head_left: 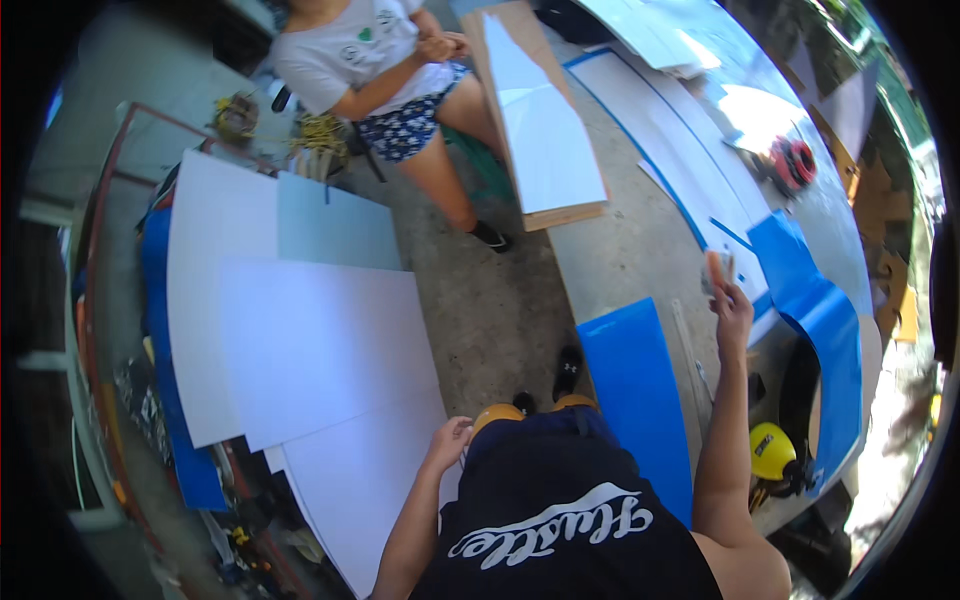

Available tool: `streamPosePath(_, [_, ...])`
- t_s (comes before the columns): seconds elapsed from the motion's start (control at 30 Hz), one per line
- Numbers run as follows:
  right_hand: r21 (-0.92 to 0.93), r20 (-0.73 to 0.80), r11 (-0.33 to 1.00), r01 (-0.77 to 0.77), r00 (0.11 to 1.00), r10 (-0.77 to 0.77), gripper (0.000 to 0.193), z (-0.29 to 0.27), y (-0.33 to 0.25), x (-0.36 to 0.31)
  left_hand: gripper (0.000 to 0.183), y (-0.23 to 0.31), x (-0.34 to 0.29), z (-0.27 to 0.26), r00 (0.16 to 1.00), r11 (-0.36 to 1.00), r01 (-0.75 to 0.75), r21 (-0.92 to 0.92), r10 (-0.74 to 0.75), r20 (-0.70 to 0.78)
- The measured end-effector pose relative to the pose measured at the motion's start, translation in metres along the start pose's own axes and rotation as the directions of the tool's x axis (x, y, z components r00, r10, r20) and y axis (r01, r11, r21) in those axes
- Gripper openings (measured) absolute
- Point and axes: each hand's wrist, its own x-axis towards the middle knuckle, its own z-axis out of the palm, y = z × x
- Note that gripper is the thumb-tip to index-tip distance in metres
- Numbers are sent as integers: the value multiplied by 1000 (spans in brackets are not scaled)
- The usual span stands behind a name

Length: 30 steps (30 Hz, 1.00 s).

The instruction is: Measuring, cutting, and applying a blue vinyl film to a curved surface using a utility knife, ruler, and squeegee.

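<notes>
My right hand (pixel 733 304) reaches out over the table on the right and grips a small orange-and-whitish object (pixel 717 268), possibly a roll of tape; its kind is unclear. Under and beyond it lies a long white panel edged in blue (pixel 690 150). A flat blue sheet (pixel 638 385) rests along the table's near edge, left of my right forearm. Bent blue sheet material (pixel 815 300) curls up to the right of that hand. My left hand (pixel 455 440) hangs beside my thigh, fingers loosely apart and nothing seen in them, near a stack of large white sheets (pixel 330 330).
Across from me stands a person (pixel 370 80) with hands together, beside a wooden board with white sheet on it (pixel 545 140). A red-and-black round thing (pixel 792 165) and a yellow tool (pixel 772 452) sit on the table (pixel 600 260). A rusty metal frame (pixel 100 250) borders the left.
</notes>
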Motion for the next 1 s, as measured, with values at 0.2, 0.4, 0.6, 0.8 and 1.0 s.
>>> streamPosePath(0.2, [-647,-34,752,126,980,-194,26,-25,144,-9,34,-42,-26,-7,963,987,158,-13,-156,-218])
streamPosePath(0.4, [-553,76,833,11,996,38,31,-13,218,10,33,-76,-48,21,939,970,181,-160,-219,-264])
streamPosePath(0.6, [-876,27,456,158,959,-282,43,60,116,13,34,-123,-49,72,939,952,111,-285,-194,-283])
streamPosePath(0.8, [-412,567,684,602,757,-324,33,161,74,-67,32,-189,-60,79,929,914,142,-379,-255,-268])
streamPosePath(1.0, [-302,766,698,650,601,-228,27,212,133,-179,35,-246,-120,23,878,878,175,-446,-344,-333])
